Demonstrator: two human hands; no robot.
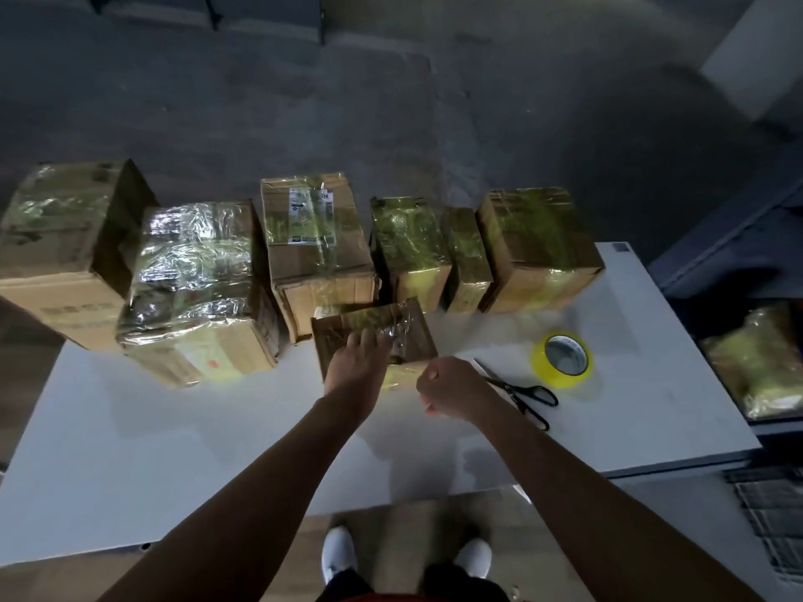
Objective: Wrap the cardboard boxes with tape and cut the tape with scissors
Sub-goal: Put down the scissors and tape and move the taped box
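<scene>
A small cardboard box (413, 332) with shiny tape across its top stands on the white table (174, 449) in front of me. My left hand (357, 362) lies flat on the box's top, fingers straight. To the right of the box my right hand (452, 391) hovers over the table with its fingers curled, holding nothing I can see. Black-handled scissors (525, 395) lie just right of that hand. A roll of yellow tape (562, 358) rests on the table beyond the scissors.
Several taped cardboard boxes (317, 249) stand in a row along the table's far edge. Another wrapped parcel (758, 362) lies off the table at the right. The floor beyond is grey; my white shoes show below the near edge.
</scene>
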